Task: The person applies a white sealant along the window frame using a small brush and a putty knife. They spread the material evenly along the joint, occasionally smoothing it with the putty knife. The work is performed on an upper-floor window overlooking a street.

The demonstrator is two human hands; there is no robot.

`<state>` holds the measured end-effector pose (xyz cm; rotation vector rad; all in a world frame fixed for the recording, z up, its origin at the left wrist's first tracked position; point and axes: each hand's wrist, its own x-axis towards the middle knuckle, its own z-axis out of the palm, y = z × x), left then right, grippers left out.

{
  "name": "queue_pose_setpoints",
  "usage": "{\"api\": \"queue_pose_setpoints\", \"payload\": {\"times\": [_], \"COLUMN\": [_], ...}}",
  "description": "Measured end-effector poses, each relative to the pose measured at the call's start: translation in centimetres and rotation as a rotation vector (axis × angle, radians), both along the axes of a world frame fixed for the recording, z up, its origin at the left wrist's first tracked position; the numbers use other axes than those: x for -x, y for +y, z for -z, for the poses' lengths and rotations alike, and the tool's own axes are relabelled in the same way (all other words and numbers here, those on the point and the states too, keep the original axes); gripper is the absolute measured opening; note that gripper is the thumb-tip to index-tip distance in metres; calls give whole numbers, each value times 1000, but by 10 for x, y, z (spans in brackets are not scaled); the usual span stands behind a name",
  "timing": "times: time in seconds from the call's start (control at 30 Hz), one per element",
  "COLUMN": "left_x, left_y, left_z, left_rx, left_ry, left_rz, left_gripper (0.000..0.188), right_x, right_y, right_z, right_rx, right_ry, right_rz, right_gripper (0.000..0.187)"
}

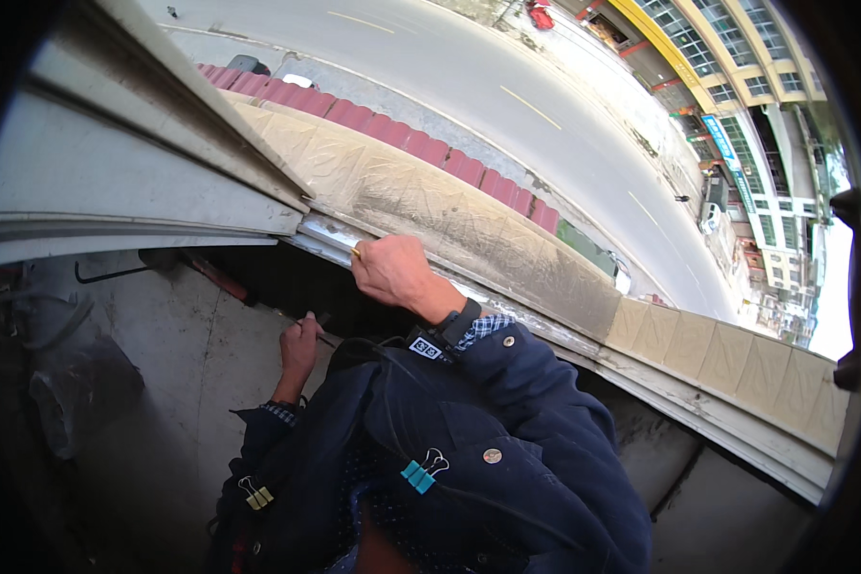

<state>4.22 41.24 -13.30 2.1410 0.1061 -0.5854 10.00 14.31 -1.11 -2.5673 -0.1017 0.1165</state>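
My right hand (402, 275) is closed in a pinch at the window's metal sill track (330, 234). A small yellow tip (356, 252) shows at its fingers; most of that thing is hidden in the hand. Lower and to the left, my left hand (299, 349) is closed on a thin dark shaft. That shaft runs in line with a long reddish handle (218, 277) against the inner wall; I cannot tell whether they are one tool. Dark shade below the sill hides part of it.
Left stands a pale window frame (153, 143). A black bent rod (115, 275) and a clear plastic bag (62, 402) are below it. Outside the sill runs a tan ledge (469, 225), then a red tiled roof edge (392, 134) and a road (507, 86) far below.
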Motion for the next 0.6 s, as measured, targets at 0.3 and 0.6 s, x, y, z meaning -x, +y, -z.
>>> {"api": "queue_pose_setpoints", "payload": {"times": [0.3,0.6], "left_x": [-19,3], "left_y": [-23,-46], "left_z": [13,7], "left_rx": [-11,-54], "left_ry": [62,51], "left_rz": [253,284], "left_gripper": [51,53], "right_x": [33,199], "right_y": [-5,-154], "right_z": [20,-36], "right_rx": [-361,106], "right_ry": [-92,441], "right_rz": [125,377], "right_gripper": [13,20]}}
